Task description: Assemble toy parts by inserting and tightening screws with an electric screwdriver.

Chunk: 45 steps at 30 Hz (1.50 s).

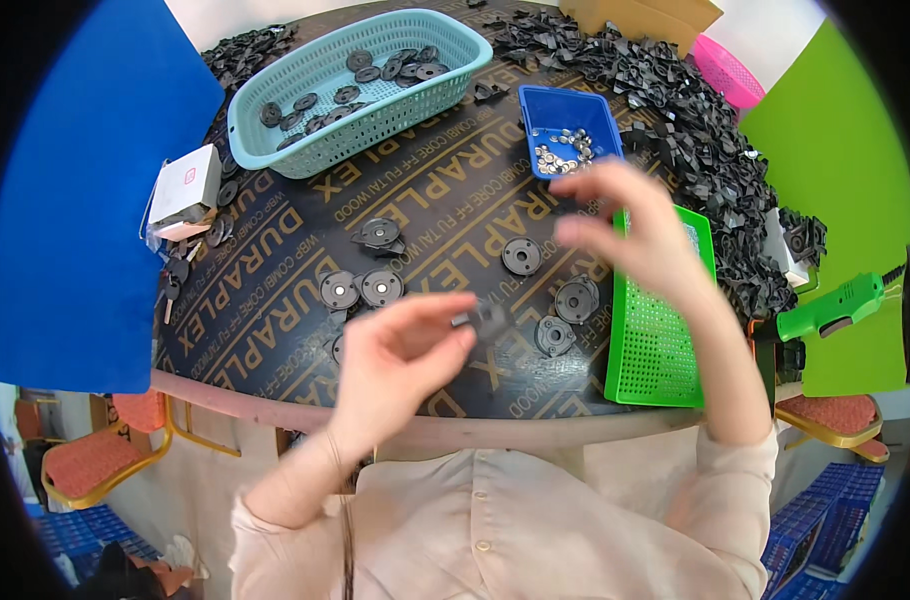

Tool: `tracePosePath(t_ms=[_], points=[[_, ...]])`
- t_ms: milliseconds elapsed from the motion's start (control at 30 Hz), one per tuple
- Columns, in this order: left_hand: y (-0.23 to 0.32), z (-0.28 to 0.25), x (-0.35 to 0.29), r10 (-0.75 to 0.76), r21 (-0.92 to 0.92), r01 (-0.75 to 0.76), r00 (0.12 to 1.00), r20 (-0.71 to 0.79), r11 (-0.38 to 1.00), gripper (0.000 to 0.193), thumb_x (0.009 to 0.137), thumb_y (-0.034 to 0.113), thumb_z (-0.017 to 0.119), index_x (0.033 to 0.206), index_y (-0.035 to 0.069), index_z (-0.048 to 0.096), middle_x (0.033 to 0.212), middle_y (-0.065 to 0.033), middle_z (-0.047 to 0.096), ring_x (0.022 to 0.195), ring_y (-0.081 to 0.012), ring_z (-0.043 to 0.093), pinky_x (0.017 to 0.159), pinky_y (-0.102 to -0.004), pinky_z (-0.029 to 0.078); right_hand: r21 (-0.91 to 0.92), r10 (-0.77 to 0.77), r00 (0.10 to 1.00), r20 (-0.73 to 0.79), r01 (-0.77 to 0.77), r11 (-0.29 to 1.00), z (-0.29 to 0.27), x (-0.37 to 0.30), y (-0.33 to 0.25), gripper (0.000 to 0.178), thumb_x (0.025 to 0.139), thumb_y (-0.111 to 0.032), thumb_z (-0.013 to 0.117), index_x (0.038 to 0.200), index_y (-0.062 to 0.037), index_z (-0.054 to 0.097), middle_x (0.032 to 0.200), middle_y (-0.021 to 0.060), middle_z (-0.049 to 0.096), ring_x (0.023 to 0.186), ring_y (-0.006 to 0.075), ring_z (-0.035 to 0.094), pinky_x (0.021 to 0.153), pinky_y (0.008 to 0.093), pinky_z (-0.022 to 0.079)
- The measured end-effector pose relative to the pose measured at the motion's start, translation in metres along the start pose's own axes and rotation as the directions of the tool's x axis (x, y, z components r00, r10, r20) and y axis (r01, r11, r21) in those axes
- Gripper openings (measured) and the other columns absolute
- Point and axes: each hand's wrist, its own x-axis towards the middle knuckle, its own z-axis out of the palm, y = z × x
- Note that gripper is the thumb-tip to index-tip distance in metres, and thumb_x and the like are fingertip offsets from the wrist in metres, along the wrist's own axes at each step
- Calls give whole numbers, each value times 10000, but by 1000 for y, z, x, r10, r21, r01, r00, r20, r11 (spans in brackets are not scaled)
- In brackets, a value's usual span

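Observation:
My left hand [400, 355] pinches a small black plastic part [490, 320] between thumb and fingers, above the middle of the table; the part is blurred. Higher and to the right, my right hand [625, 220] hovers just in front of a small blue tray [585, 105] with round silver metal pieces [563, 155] in it. Its thumb and fingers are apart, and I see nothing between them. Round black discs lie around the left hand: a pair with bright centres [381, 288], one with an open centre [521, 257], and others [576, 299] at the right.
A light-blue basket [360, 155] with black discs stands at the back left. Beside my right forearm is a green perforated tray [657, 385]. Heaped black plastic parts [690, 130] cover the right side. A green power tool [833, 305] and a white box [185, 190] flank the table.

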Motion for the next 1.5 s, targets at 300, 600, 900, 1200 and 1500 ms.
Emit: tracePosePath(t_ms=[300, 600, 900, 1200, 1500], points=[[-32, -30, 80, 358, 844, -521, 769, 530, -128, 276, 724, 89, 652, 990, 47, 592, 1115, -110, 631, 1069, -235, 602, 937, -366, 481, -454, 149, 971, 188, -48, 890, 27, 103, 101, 301, 715, -187, 764, 969, -55, 670, 1013, 147, 640, 999, 316, 598, 861, 386, 480], [-23, 8, 29, 383, 747, -625, 762, 522, 226, 388, 688, 118, 707, 1050, -4, 641, 1173, -149, 606, 1100, -279, 573, 876, -335, 499, -339, 287, 952, 103, -237, 910, 30, 102, 110, 212, 664, -117, 794, 822, -32, 682, 898, 153, 680, 802, 282, 664, 728, 353, 520], [-7, 27, 5, 69, 392, -120, 987, 142, 912, 227, 853, 135, 671, 1008, -30, 672, 970, -136, 689, 808, -200, 668, 724, -293, 547, -218, 257, 952, 168, -218, 951, 27, 102, 119, 196, 678, -79, 785, 828, -21, 674, 720, 64, 641, 679, 161, 606, 668, 305, 489], [-23, 34, -1, -424, -622, 478, 871, 247, 620, 283, 938, 253, 582, 1024, -8, 647, 988, -101, 676, 917, -215, 669, 799, -285, 552, -228, 315, 944, 94, -287, 930, 17, 103, 106, 293, 667, -61, 784, 942, -63, 684, 724, 79, 641, 707, 188, 625, 691, 311, 493], [-19, 37, -4, -403, -642, 504, 860, 313, 578, 348, 991, 249, 458, 1142, -42, 576, 1149, -188, 623, 1069, -281, 621, 872, -314, 542, -266, 343, 927, 155, -295, 918, 12, 101, 107, 212, 632, -24, 792, 828, -36, 711, 789, 115, 685, 771, 210, 659, 713, 320, 518]])
